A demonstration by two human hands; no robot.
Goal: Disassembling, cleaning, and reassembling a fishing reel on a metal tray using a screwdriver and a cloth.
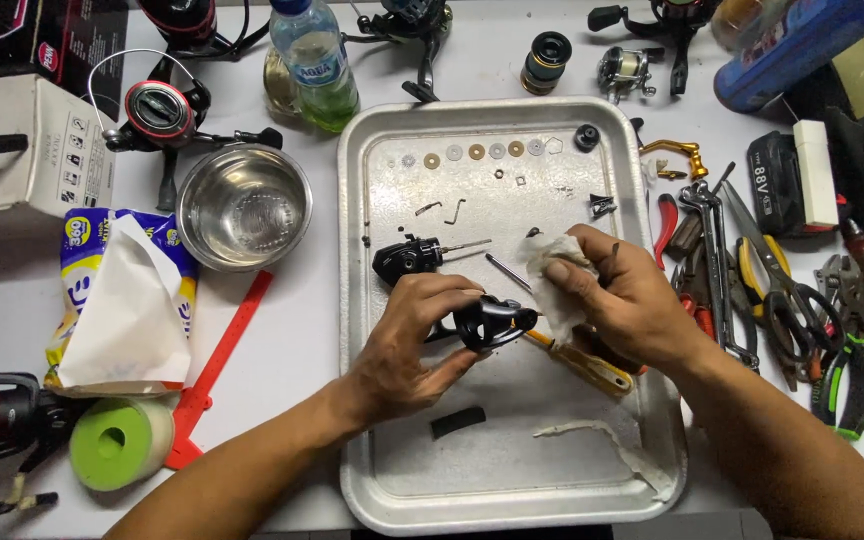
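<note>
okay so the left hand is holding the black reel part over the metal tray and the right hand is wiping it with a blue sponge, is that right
Not quite. The head view shows the right hand holding a crumpled white tissue, not a blue sponge. The rest stands: the left hand holds the black reel part over the metal tray.

Fishing-reel repair bench, workshop setting. White table [302, 330] bearing: metal tray [512, 480] with a row of small washers [472, 152]; spinning reels [157, 112] around the edge; pliers [857, 375], scissors [777, 285] and wrenches [714, 250] at right; steel bowl [244, 207]; tissue pack [122, 300].
</note>
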